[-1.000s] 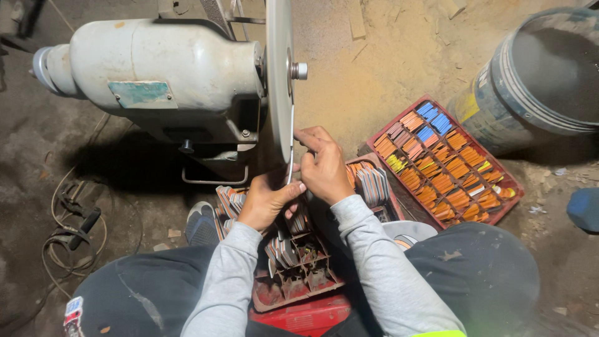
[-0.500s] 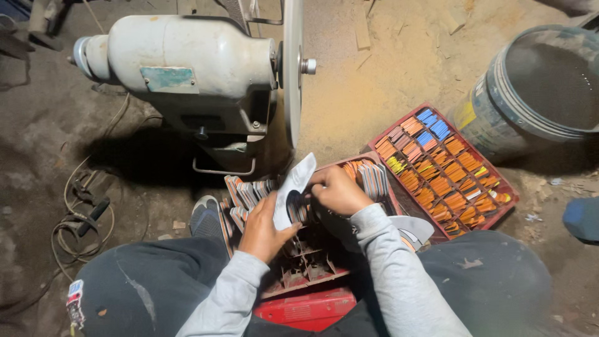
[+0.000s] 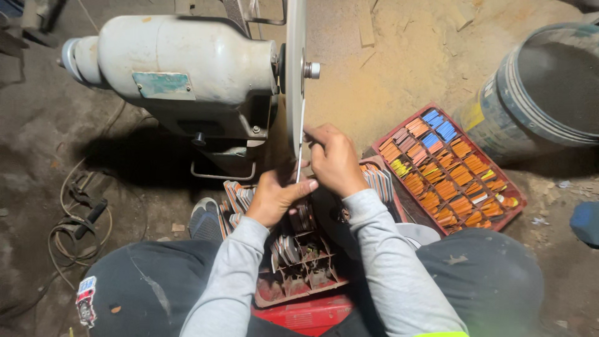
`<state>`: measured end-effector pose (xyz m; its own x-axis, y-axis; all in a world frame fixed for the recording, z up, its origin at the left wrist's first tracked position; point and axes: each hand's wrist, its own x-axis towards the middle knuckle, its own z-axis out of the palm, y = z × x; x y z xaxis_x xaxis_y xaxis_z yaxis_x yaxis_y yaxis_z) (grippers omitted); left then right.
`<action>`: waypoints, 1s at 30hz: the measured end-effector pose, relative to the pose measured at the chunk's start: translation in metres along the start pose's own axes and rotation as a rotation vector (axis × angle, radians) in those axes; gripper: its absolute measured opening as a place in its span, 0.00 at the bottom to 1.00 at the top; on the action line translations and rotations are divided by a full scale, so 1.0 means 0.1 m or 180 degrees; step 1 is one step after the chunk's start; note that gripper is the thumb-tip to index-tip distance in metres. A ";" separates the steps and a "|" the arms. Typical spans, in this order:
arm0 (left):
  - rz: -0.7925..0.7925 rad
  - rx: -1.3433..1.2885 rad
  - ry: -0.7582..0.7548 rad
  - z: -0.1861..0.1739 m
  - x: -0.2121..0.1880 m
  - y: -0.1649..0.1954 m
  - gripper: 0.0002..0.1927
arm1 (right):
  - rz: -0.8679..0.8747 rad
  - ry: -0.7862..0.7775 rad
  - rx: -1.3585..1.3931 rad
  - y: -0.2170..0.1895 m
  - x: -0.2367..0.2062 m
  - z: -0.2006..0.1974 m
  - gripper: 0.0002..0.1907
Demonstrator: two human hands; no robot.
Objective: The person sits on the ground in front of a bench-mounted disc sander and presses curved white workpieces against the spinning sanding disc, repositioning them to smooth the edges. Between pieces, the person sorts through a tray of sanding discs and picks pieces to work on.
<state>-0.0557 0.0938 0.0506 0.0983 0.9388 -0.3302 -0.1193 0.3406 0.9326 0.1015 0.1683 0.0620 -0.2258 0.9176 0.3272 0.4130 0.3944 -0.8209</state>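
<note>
Pressing one thin blade to one disc — left hand, right hand, fingers clamped — two trays.

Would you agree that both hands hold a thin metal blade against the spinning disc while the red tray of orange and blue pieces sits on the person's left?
Not quite: the head view shows the red tray of orange and blue pieces on the person's right. Both hands, left and right, do hold the thin metal blade at the disc.

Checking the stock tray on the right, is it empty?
No, the red tray is packed with rows of orange, yellow and blue pieces.
</note>
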 end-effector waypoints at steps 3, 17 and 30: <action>-0.0041 -0.0300 -0.0054 -0.02 0.08 0.08 0.30 | -0.0081 0.0088 -0.0143 0.02 0.11 0.07 0.22; -0.0576 -0.0387 -0.0269 -0.06 -0.40 -0.23 0.35 | -0.0082 -0.0063 -0.0490 -0.02 -0.40 0.16 0.18; 0.1470 0.2426 0.0892 0.06 -0.72 -0.38 0.43 | 0.1022 -0.1070 0.0895 0.01 -0.51 -0.21 0.12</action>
<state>-0.0523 0.0131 0.0403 -0.0511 0.9847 0.1665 0.6029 -0.1025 0.7912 0.1321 0.1227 0.0546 -0.4158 0.9049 -0.0905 0.2662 0.0260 -0.9636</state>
